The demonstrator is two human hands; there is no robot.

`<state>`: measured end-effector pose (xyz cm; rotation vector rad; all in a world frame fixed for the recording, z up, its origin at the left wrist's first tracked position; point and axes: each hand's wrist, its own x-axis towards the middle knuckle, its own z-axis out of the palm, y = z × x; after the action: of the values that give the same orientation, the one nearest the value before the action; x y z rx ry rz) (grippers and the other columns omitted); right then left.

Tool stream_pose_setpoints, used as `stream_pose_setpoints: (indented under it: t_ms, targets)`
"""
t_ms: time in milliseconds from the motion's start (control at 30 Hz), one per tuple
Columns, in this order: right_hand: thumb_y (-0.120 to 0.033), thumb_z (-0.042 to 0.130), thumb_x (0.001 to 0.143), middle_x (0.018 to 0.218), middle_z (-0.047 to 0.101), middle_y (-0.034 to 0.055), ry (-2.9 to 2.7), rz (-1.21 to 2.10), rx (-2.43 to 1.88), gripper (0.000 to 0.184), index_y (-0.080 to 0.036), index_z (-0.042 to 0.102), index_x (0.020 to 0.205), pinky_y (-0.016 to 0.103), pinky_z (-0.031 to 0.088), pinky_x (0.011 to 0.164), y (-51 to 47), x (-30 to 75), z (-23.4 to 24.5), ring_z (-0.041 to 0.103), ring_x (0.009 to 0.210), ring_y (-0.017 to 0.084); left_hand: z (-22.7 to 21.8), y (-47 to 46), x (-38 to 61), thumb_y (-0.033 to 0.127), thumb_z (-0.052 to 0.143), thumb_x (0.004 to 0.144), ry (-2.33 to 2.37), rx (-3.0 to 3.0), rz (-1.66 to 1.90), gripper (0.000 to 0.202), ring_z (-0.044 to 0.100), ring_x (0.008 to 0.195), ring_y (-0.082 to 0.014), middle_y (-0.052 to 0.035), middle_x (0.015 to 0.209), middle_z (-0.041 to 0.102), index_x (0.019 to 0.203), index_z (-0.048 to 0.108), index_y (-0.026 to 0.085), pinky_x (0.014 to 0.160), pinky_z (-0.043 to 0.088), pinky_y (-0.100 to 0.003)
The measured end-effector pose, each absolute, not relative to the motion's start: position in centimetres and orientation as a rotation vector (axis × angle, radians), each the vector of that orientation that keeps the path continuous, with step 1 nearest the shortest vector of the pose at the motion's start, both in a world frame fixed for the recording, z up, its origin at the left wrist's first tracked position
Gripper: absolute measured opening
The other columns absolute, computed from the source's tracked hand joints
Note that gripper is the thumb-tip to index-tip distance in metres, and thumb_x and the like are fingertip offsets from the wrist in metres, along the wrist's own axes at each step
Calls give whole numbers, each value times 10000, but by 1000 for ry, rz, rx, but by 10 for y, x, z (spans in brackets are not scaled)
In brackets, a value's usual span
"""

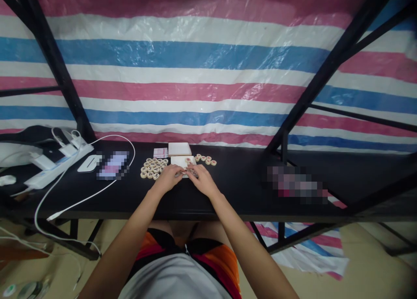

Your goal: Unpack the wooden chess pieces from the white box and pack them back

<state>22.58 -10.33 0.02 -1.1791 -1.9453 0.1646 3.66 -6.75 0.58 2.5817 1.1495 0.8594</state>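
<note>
Taking the clock as centred on the near box, with 12 away from me: far out at 9, the power strip (pixel 60 166) lies on the desk (pixel 247 186), then the phone (pixel 114 165), nearer in. Closer at 9 sits a tight block of dark-marked pieces (pixel 150 169), with a packet (pixel 160 153) at 10. My left grip (pixel 170 177) comes in from 8, fingers bent toward the middle; I cannot tell whether the tips pinch a piece. The near box (pixel 177 161) lies between and just beyond my hands, with the far box (pixel 180 148) at 12. A single piece (pixel 188 161) shows in the near box, toward 1. My right grip (pixel 202 177) comes in from 4, fingers curled over small pieces, though blur hides whether they are pinched or only touched. At 2 to 3, a few red-marked pieces (pixel 207 160) lie loosely grouped.

I judge the step in hand to be two-handed fingertip handling of pieces at the near box. As I see it, the next move calls for light, precise fingertips and steady wrists, without nudging the dark-marked block.
</note>
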Motion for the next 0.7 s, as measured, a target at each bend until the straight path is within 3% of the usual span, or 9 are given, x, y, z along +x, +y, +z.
stream_pose_setpoints:
  t_ms: [167,433,700]
  targets:
    - [-262,458,899,982,643,79,-1759,69,-1369,184,-200,628,932,372,420,930,-93,238,-8,563,965,217,16,-72,33,183,515,864,1491,2586,799,167,589,909,-231,-72,889,674,881,681,177,859,417,-375]
    - [-202,476,862,972,618,79,-1847,92,-1384,161,-190,636,870,352,418,923,-88,242,-20,550,974,212,13,-79,40,315,481,915,1370,2644,755,277,575,999,-240,-73,1011,685,1091,671,219,909,393,-384]
    - [-198,486,858,941,608,62,-1851,82,-1378,147,-196,633,844,336,415,913,-89,239,-18,541,943,198,18,-81,47,301,523,898,1448,2603,701,194,590,914,-228,-64,886,685,931,683,196,866,387,-361]
